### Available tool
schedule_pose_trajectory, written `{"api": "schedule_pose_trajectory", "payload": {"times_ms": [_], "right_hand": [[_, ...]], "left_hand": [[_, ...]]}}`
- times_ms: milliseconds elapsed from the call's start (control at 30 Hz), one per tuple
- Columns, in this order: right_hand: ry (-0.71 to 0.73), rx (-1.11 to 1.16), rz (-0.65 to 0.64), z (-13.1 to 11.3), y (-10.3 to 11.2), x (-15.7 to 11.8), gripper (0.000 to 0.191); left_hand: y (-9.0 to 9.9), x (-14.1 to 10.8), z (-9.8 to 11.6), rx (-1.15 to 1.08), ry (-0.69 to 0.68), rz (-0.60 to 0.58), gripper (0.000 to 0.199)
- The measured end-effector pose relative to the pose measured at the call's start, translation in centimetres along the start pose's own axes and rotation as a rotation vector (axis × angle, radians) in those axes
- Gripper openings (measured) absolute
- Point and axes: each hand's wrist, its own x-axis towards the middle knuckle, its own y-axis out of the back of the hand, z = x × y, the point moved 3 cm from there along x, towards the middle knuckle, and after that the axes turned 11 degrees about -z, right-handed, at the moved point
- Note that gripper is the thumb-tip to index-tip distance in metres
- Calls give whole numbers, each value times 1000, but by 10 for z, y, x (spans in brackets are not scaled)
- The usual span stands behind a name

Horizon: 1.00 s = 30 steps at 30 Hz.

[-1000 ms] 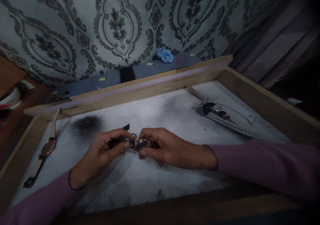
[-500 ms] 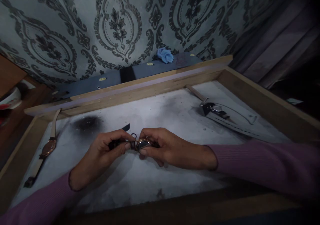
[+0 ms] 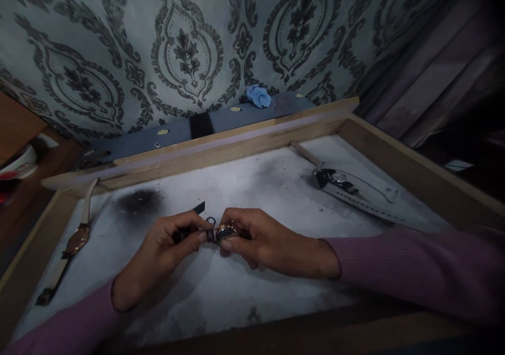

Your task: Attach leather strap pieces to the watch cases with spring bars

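First, at the far left of the wooden tray [image 3: 374,147], a pale-strapped watch [image 3: 76,240] lies lengthwise, apart from the hands. Next, the left hand [image 3: 168,244] pinches a dark strap [image 3: 210,235] between thumb and fingers. Beyond its knuckles projects a dark strip [image 3: 200,207]; whether it joins the same strap cannot be determined. Centrally, the gold-toned watch [image 3: 226,231] is located between both hands, over the tray's white base: rounded case, bright bezel, dark dial. The dial faces upward, toward the viewer; the strap extends leftward, setting the long axis roughly left to right. The right hand [image 3: 262,239] grips the case, thumb at the near edge. Rightmost lies an indistinct silver-toned piece [image 3: 340,178].
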Motion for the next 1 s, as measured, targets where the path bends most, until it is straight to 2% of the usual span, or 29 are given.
{"api": "schedule_pose_trajectory", "payload": {"times_ms": [467, 800, 1000], "right_hand": [[-20, 8, 13, -3, -2, 2, 4], [-5, -15, 3, 3, -3, 3, 3], [0, -26, 6, 0, -2, 2, 7]], "left_hand": [[0, 0, -1, 40, 10, 98, 15], [-3, 2, -8, -176, 69, 97, 13], [-2, 2, -7, -199, 68, 111, 10]]}}
